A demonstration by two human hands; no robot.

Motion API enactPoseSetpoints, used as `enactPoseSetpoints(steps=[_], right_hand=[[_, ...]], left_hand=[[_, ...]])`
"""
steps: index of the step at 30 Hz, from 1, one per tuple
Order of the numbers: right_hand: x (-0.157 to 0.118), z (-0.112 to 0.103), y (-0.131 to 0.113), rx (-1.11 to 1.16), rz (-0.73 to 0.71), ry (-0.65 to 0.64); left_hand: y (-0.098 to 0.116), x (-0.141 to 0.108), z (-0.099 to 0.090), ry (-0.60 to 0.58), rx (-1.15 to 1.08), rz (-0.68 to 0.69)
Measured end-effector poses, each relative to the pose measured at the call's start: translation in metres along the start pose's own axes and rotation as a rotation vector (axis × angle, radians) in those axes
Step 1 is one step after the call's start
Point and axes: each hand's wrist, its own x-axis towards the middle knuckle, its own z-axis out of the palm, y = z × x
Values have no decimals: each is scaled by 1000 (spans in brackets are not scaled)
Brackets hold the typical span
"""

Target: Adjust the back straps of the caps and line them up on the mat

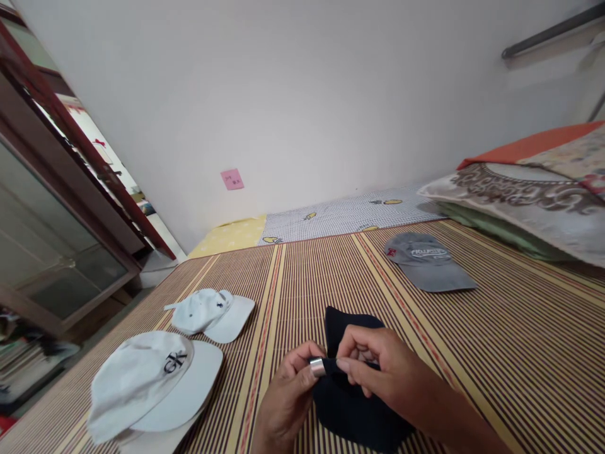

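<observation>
A dark navy cap (354,410) lies on the striped mat in front of me, partly covered by both hands. My left hand (293,391) is closed, thumb and fingers pinching the silver metal buckle (317,367) at the end of the cap's strap. My right hand (378,366) pinches the dark strap (333,366) just right of the buckle, fingers curled. Part of the cap rises behind my hands, and the rest spreads below them.
At left lie a white cap with black letters (142,378) and a smaller white cap (201,312) beyond it. A grey cap (420,258) sits at the back right of the mat (302,277). Pillows (529,202) are stacked at right, against the wall side.
</observation>
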Motion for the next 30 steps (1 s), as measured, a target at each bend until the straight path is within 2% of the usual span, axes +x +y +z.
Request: enactPoseSetpoints(steps=[13,26,30], right_hand=[[-4,-7,-2,9,6,-84],[-4,-7,-2,-25,-36,-63],[-4,-3,-4,-60,-68,-10]], left_hand=[[7,1,10,32,116,-1],[-2,2,3,0,153,41],[-6,3,1,-1,136,39]])
